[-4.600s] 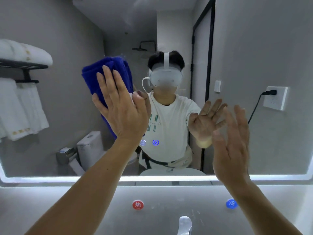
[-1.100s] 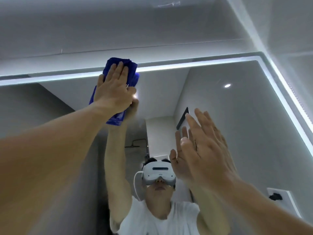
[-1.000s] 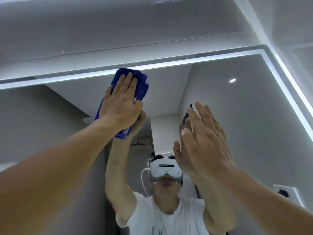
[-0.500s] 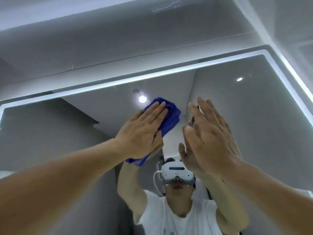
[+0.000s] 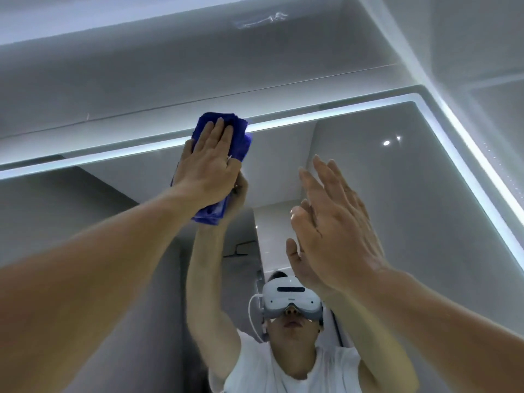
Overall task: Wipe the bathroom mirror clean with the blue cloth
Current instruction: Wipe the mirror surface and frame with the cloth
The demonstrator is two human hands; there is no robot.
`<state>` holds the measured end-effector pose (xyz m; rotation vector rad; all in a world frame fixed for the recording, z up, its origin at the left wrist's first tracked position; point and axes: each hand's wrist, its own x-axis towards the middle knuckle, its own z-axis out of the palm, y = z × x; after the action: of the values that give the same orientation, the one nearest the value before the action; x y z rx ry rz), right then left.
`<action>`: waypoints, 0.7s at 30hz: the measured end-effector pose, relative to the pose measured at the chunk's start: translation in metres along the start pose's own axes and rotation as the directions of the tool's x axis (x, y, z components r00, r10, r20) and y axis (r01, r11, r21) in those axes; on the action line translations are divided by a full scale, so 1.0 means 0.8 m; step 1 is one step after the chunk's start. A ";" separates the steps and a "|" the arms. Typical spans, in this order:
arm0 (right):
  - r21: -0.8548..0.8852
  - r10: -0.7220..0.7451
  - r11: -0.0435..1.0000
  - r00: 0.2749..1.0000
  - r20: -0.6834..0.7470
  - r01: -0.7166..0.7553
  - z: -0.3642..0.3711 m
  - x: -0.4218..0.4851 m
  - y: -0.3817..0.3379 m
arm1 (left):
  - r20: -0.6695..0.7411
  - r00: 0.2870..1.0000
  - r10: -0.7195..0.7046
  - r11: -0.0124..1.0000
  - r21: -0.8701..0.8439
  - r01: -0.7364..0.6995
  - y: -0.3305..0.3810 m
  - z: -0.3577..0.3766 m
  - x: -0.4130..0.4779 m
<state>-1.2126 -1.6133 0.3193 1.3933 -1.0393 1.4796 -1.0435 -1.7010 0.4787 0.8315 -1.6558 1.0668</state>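
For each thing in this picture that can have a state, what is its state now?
mirror: mounted upright, reflects the person.
light strip: lit, along the mirror's edge.
blue cloth: folded, pressed against the mirror near its top edge.
left hand: fingers straight, presses the blue cloth.
right hand: raised, fingers straight, holds nothing.

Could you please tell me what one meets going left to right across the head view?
Left hand flat on the folded blue cloth → open right hand → small round ceiling light reflected in the mirror → glowing white light strip along the mirror's right edge.
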 end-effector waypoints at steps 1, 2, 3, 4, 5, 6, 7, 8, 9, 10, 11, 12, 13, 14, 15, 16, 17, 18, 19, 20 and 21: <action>-0.004 0.014 1.000 1.000 0.011 -0.014 -0.002 -0.004 0.002 | 0.013 0.999 0.045 0.999 0.021 -0.045 0.014 0.004 -0.023; -0.004 0.034 0.999 0.999 0.024 -0.034 -0.005 -0.008 0.003 | 0.022 0.995 0.094 0.995 0.043 -0.095 0.028 0.010 -0.050; 0.004 0.055 0.998 0.998 0.035 -0.055 -0.008 -0.011 0.003 | 0.032 0.988 0.151 0.986 0.068 -0.153 0.042 0.018 -0.080; 0.018 0.073 0.997 0.996 0.041 -0.074 -0.013 -0.013 0.003 | 0.047 0.974 0.220 0.970 0.093 -0.223 0.055 0.025 -0.113; 0.037 0.088 0.995 0.995 0.045 -0.090 -0.019 -0.015 0.003 | 0.065 0.951 0.302 0.944 0.118 -0.308 0.066 0.032 -0.147; 0.056 0.099 0.993 0.994 0.046 -0.102 -0.025 -0.017 0.003 | 0.082 0.917 0.390 0.907 0.138 -0.398 0.076 0.038 -0.180; 0.068 0.106 0.992 0.993 0.046 -0.109 -0.032 -0.020 0.003 | 0.102 0.875 0.473 0.864 0.142 -0.484 0.083 0.043 -0.207; 0.072 0.108 0.991 0.993 0.049 -0.112 -0.038 -0.022 0.004 | 0.140 0.827 0.544 0.818 0.130 -0.560 0.088 0.046 -0.227; 0.069 0.105 0.992 0.993 0.056 -0.109 -0.042 -0.024 0.004 | 0.170 0.780 0.603 0.772 0.121 -0.624 0.089 0.047 -0.238; 0.061 0.102 0.993 0.993 0.062 -0.105 -0.046 -0.026 0.006 | 0.184 0.736 0.652 0.729 0.118 -0.674 0.086 0.044 -0.238; 0.052 0.100 0.993 0.993 0.068 -0.103 -0.048 -0.027 0.007 | 0.187 0.700 0.689 0.690 0.124 -0.713 0.080 0.040 -0.228; 0.042 0.097 0.994 0.993 0.074 -0.100 -0.049 -0.027 0.009 | 0.191 0.676 0.712 0.663 0.135 -0.737 0.074 0.034 -0.212; 0.034 0.095 0.995 0.992 0.078 -0.098 -0.050 -0.026 0.011 | 0.188 0.672 0.717 0.655 0.150 -0.741 0.068 0.029 -0.190; 0.029 0.098 0.995 0.992 0.079 -0.101 -0.051 -0.026 0.014 | 0.182 0.696 0.694 0.678 0.160 -0.718 0.063 0.025 -0.164; 0.030 0.102 0.994 0.992 0.078 -0.104 -0.050 -0.026 0.016 | 0.159 0.747 0.645 0.729 0.165 -0.664 0.058 0.022 -0.137; 0.035 0.104 0.994 0.992 0.078 -0.107 -0.050 -0.026 0.019 | 0.131 0.806 0.578 0.788 0.166 -0.592 0.055 0.019 -0.111; 0.039 0.107 0.993 0.991 0.077 -0.110 -0.049 -0.027 0.021 | 0.107 0.854 0.509 0.840 0.157 -0.520 0.054 0.016 -0.083; 0.039 0.106 0.993 0.991 0.077 -0.109 -0.048 -0.028 0.022 | 0.096 0.894 0.438 0.885 0.128 -0.448 0.053 0.013 -0.056; 0.032 0.100 0.994 0.992 0.079 -0.103 -0.047 -0.029 0.023 | 0.094 0.929 0.357 0.927 0.089 -0.365 0.052 0.008 -0.028; 0.022 0.096 0.995 0.992 0.080 -0.098 -0.046 -0.029 0.024 | 0.097 0.959 0.268 0.960 0.056 -0.274 0.052 0.002 0.000; 0.013 0.093 0.995 0.993 0.079 -0.095 -0.045 -0.029 0.026 | 0.108 0.979 0.174 0.983 0.032 -0.179 0.052 -0.004 0.025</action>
<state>-1.2429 -1.5860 0.2941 1.4411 -1.1576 1.5149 -1.0855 -1.6831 0.4874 0.7896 -1.8280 1.2006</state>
